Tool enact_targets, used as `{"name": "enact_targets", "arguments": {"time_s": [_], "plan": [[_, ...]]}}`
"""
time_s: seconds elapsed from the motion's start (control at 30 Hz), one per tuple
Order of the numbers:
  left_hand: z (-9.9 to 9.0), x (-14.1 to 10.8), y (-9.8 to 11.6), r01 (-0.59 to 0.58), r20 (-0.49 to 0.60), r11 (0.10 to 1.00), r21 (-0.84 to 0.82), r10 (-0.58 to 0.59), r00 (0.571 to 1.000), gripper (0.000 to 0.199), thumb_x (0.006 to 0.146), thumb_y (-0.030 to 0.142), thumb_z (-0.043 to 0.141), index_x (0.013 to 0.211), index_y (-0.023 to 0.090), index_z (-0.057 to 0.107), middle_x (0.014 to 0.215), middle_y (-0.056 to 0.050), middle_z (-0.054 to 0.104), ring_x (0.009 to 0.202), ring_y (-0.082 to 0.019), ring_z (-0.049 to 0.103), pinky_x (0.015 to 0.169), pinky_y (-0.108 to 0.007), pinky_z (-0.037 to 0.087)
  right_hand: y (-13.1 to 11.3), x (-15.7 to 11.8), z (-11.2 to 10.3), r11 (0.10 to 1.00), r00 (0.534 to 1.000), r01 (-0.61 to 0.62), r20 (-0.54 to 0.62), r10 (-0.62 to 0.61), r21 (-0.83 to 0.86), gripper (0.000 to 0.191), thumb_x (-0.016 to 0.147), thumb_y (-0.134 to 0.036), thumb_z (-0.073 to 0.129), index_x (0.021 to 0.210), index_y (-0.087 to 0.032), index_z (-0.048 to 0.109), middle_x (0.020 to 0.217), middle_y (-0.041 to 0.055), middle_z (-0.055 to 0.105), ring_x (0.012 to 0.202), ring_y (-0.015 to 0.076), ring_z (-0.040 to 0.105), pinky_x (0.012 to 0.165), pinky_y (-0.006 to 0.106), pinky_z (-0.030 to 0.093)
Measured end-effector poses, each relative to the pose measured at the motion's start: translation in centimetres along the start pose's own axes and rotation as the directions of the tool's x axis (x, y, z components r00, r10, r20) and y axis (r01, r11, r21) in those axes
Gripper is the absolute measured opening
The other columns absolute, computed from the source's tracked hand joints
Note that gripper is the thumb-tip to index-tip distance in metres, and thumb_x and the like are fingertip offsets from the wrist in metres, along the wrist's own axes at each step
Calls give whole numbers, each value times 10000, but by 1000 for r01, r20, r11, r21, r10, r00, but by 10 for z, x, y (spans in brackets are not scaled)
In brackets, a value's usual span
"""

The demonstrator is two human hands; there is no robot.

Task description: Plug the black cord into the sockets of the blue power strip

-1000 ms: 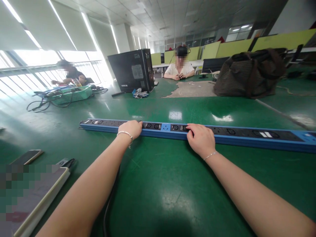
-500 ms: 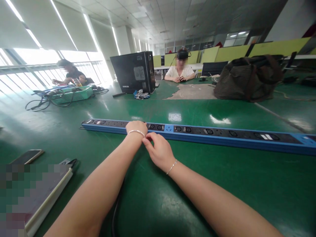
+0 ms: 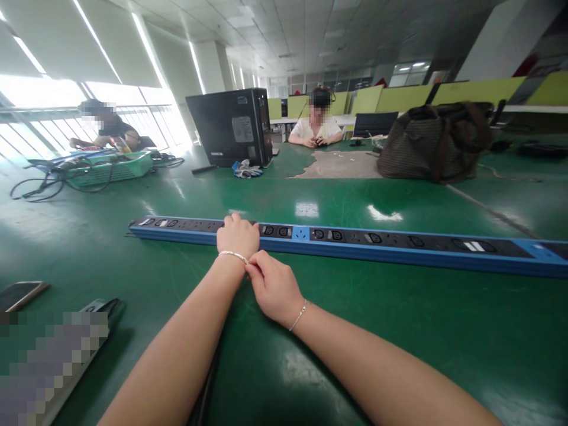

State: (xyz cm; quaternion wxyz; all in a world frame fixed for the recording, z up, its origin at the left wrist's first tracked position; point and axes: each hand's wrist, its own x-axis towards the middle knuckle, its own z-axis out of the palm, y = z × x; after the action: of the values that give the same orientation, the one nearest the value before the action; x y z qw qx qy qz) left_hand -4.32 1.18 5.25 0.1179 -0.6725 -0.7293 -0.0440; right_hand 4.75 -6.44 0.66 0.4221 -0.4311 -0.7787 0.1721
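Observation:
My left hand (image 3: 238,235) is held out over the blue and black power strip (image 3: 377,251), back of the hand up. Its fingers bend away from me and are hidden behind the knuckles, so I cannot tell whether they touch the strip. Around that wrist runs a thin silver bracelet (image 3: 231,254). Thumb and fingertips of my right hand (image 3: 275,287) pinch this bracelet at its right side. A second silver bracelet (image 3: 298,315) circles my right wrist. The strip lies lengthwise across the green table (image 3: 355,313), its row of sockets facing up.
Beyond the strip stand a black computer case (image 3: 231,127), gloves (image 3: 247,170), a green basket with cables (image 3: 124,168) and a brown bag (image 3: 435,142). A phone (image 3: 22,294) lies at left. Two people sit farther off. A dark cable (image 3: 207,384) runs beneath my left forearm.
Both hands have shifted slightly left and nearer to me, the right one still pinching the bracelet. The whole view has moved a little, with the background sliding left.

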Motion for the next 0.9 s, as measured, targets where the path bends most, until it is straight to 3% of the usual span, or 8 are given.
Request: {"name": "enact_targets", "arguments": {"time_s": [0.13,0.27,0.37,0.5,0.63,0.9], "plan": [[8,1,1,29,-21,996,-81,-31,999,476,880,364,305,1064,54,616,1237,-199,502,1144,-309,455,864,-398,470,4,1,0,999,1000,-13,15,13,-30,173,911,-259,367,811,-222,504,761,2,608,705,137,568,651,228,387],[15,2,4,26,-90,994,-108,-36,995,453,869,311,326,1180,39,511,1408,-194,353,1251,-321,362,894,-401,458,3,1,-3,993,999,-18,26,21,-119,166,904,-248,369,812,-222,505,774,14,626,706,146,578,623,232,376],[18,3,4,18,-101,994,-111,-29,994,422,866,283,331,1182,48,484,1397,-203,365,1239,-301,389,899,-378,449,1,2,-3,988,999,-41,26,45,-150,142,888,-233,385,814,-224,505,785,21,637,694,151,579,598,237,366],[18,6,1,-15,-90,996,-91,7,996,386,871,279,325,1128,46,494,1269,-217,475,1128,-282,492,873,-355,446,-5,0,7,983,983,-182,2,182,31,105,857,-202,426,791,-228,504,725,-2,637,659,147,582,589,234,378],[18,11,-2,-28,-53,992,-124,21,998,368,867,278,340,1107,43,492,1151,-206,539,1091,-270,530,877,-331,432,-10,-4,21,920,944,-327,38,327,215,118,809,-152,467,741,-234,517,646,-28,621,566,131,565,526,219,375],[16,14,-5,-5,10,983,-186,7,1000,337,860,313,355,1085,99,486,1098,-184,578,1071,-256,571,879,-332,435,1,-1,17,971,980,-197,26,196,134,110,840,-203,499,859,-249,597,748,-23,673,674,133,615,617,224,421]]}}
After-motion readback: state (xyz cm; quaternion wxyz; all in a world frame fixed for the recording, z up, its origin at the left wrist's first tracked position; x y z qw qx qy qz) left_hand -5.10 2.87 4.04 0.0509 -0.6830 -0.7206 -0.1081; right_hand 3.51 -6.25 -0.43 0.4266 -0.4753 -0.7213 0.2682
